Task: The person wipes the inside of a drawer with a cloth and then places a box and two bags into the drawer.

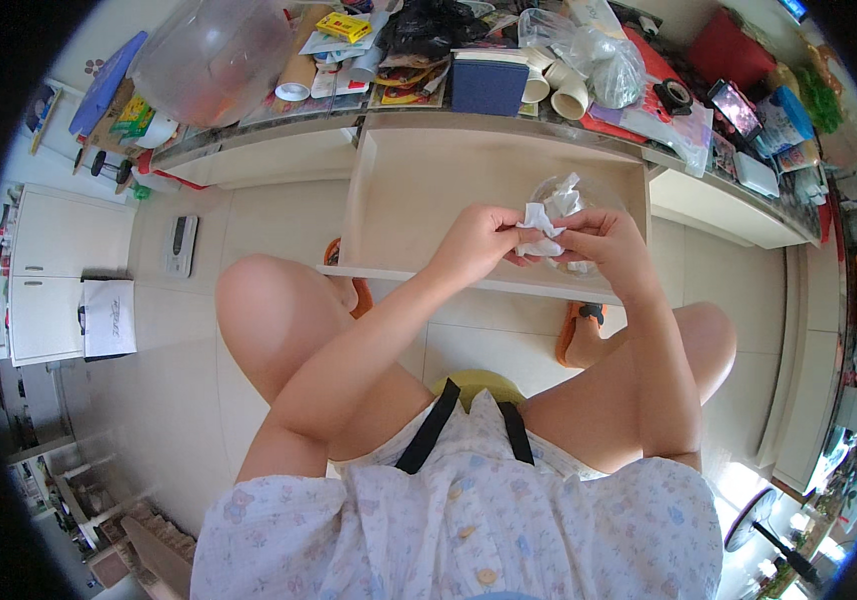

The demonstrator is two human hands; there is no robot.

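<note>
A small white piece of crumpled paper or tissue (540,226) is pinched between the fingers of both hands. My left hand (490,238) grips its left side, and my right hand (593,238) grips its right side. Both are over the right part of a pulled-out, pale drawer (443,165). Below and behind the fingers, a round clear container (608,196) sits in the drawer with crumpled white and brownish pieces (565,196) in it. My right hand partly hides the container, so its full contents cannot be told.
Above the drawer, a crowded countertop holds a blue box (488,84), paper cups (569,97), a clear plastic bag (616,71), a roll of tape (673,97), a phone (735,109) and a large transparent bag (211,60). My knees are on either side below the drawer front (413,279).
</note>
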